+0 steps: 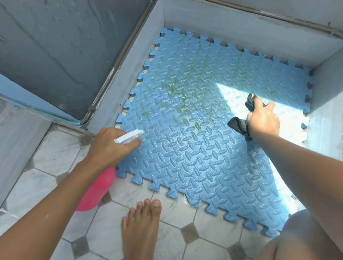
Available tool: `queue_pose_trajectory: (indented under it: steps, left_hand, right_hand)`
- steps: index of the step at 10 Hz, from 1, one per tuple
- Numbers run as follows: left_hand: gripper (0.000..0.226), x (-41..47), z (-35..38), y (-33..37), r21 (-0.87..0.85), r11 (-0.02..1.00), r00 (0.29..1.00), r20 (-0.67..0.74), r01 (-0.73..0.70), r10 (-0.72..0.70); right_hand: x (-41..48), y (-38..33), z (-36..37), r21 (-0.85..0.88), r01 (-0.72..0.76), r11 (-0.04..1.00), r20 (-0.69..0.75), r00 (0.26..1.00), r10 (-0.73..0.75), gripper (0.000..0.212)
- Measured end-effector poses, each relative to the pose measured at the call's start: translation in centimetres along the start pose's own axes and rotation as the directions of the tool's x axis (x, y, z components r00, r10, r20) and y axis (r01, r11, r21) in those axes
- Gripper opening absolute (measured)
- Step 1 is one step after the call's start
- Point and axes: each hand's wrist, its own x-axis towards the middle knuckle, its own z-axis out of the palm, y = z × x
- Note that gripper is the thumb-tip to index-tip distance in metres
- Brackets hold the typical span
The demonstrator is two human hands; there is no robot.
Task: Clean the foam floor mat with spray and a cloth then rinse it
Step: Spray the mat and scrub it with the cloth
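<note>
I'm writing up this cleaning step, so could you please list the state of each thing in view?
Foam mat: flat, green stains near its middle.
Spray bottle: held in the left hand, nozzle toward the mat.
Cloth: bunched in the right hand, on the mat.
Tiled floor: mat's near edge lies on it.

Left hand (110, 147) fisted low near a bare foot (141, 229), right hand (263, 121) fisted, arm outstretched forward
</note>
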Motion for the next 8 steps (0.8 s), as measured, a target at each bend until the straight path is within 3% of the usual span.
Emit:
queue_pose_trajectory:
  steps: [3, 4, 5, 7, 8]
  left_hand:
    - [0.061, 0.3, -1.0, 1.3, -0.056, 0.987, 0.965, -0.205, 0.154, -0.162]
    - [0.064, 0.4, -1.1, 3.0, -0.027, 0.990, 0.957, -0.253, 0.137, -0.139]
    - [0.063, 0.8, -0.9, 4.4, -0.017, 0.999, 0.977, -0.209, 0.034, -0.036]
    - [0.063, 2.4, -1.4, 6.6, -0.061, 0.997, 0.972, -0.227, 0.047, -0.060]
    - [0.061, 3.7, -1.4, 7.6, -0.070, 0.996, 0.983, -0.175, -0.063, 0.050]
  right_hand:
    - [0.1, 0.0, 0.3, -0.016, -0.004, 1.000, -0.008, 1.000, 0.004, 0.039]
    - [0.1, 0.0, 0.4, -0.023, -0.004, 1.000, -0.007, 1.000, 0.004, 0.039]
    - [0.1, -0.1, 0.5, -0.030, -0.007, 1.000, -0.006, 1.000, 0.007, 0.038]
    - [0.2, 0.0, 0.6, -0.030, -0.002, 1.000, -0.020, 1.000, 0.001, 0.037]
    - [0.2, 0.0, 0.9, -0.027, -0.007, 1.000, -0.030, 1.000, 0.007, 0.037]
